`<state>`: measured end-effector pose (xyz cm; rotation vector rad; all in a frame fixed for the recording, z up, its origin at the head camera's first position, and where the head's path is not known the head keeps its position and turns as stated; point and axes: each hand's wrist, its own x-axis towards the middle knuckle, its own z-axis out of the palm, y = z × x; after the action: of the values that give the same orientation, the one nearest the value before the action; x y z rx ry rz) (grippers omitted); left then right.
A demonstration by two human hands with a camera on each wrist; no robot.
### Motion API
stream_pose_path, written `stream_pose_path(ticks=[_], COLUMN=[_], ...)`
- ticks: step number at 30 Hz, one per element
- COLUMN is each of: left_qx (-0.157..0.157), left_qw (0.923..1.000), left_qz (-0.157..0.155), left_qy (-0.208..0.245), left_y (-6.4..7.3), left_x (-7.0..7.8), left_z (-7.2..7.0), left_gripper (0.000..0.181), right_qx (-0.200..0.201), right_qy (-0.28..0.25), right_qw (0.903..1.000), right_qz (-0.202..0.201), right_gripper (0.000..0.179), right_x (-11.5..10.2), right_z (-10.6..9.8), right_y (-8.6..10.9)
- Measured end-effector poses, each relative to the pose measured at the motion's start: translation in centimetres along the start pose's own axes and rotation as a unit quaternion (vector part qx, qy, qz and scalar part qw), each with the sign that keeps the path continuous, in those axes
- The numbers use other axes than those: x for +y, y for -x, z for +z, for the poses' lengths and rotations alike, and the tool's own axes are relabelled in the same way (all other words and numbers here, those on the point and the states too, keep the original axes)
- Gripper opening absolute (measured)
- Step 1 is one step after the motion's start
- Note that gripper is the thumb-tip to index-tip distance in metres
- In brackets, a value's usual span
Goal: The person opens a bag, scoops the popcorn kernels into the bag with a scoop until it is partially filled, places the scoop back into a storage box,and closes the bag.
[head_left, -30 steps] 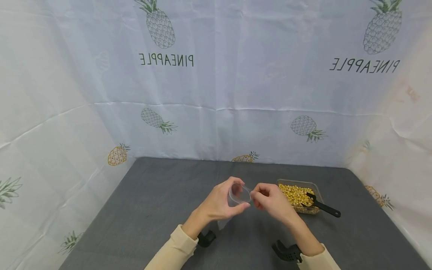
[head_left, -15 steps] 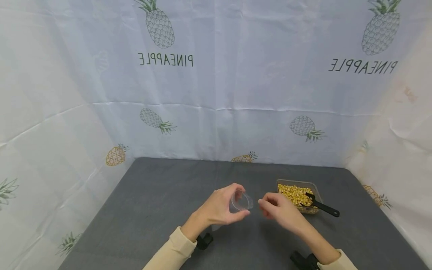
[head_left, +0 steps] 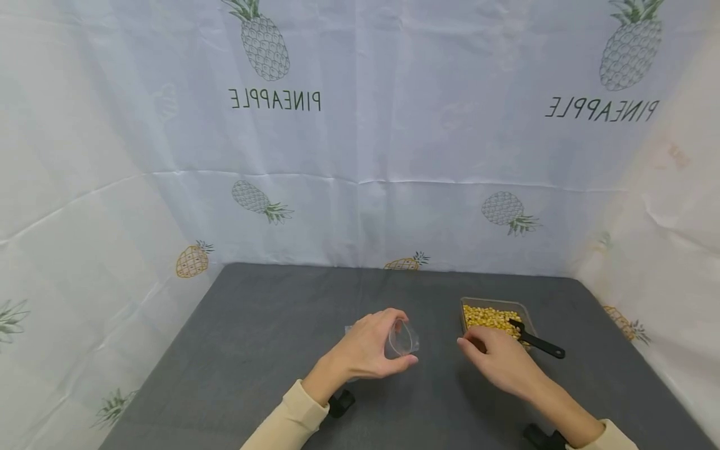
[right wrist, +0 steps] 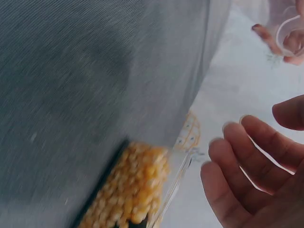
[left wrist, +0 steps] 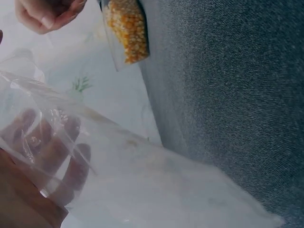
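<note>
My left hand (head_left: 368, 350) holds a clear plastic bag (head_left: 406, 339) by its mouth, thumb and fingers spread round the rounded opening. In the left wrist view the bag (left wrist: 161, 185) hangs out long and see-through, with fingers showing through its upper part. My right hand (head_left: 506, 362) holds nothing; its fingers are loosely bent, as the right wrist view shows. It is in front of a clear box (head_left: 525, 310) of yellow corn kernels (head_left: 488, 317) and overlaps its near side in the head view. A black scoop (head_left: 540, 344) rests in the corn, handle over the rim.
Both hands are above a dark grey table (head_left: 270, 331). A white curtain (head_left: 360, 137) printed with pineapples surrounds its back and sides. Black straps (head_left: 340, 403) are on the wrists.
My right hand has come away from the bag's mouth and moved right to the corn box. The left hand has lowered slightly, still holding the bag.
</note>
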<state>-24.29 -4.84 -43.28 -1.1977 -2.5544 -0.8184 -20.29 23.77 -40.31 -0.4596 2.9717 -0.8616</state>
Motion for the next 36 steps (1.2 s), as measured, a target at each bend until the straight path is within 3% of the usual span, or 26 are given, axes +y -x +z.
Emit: stream_pose_path(ticks=[6,11,16,24,29,36], left_qx=[-0.009,-0.008,-0.01,-0.014,-0.018,-0.013], left_qw=[0.9998,0.9997,0.9996,0.9994,0.9994,0.9996], left_qz=[-0.015,-0.02,-0.024,-0.029,-0.03,-0.024], left_qy=[-0.003,0.007,0.014,0.013,0.005,0.002], left_y=[0.2,0.4,0.4,0.4,0.4,0.3], left_x=[0.0,0.0,-0.1,-0.2,-0.1,0.1], left_z=[0.1,0.1,0.1,0.3,0.2,0.2], left_gripper=[0.062,0.065,0.066,0.067,0.066,0.066], right_qx=[0.053,0.105,0.136,0.15,0.138,0.092], right_qy=[0.096,0.149,0.202,0.241,0.237,0.175], right_qw=[0.9938,0.9821,0.9675,0.9575,0.9614,0.9799], right_qz=[-0.016,-0.047,-0.068,-0.053,-0.021,0.025], right_gripper=[0.007,0.005,0.01,0.026,0.031,0.028], right_x=[1.7,3.3,5.2,7.9,9.0,10.1], right_z=[-0.5,-1.0,-1.7,-2.6,-3.1,-3.6], right_y=[0.5,0.9,1.3,1.7,2.0,2.0])
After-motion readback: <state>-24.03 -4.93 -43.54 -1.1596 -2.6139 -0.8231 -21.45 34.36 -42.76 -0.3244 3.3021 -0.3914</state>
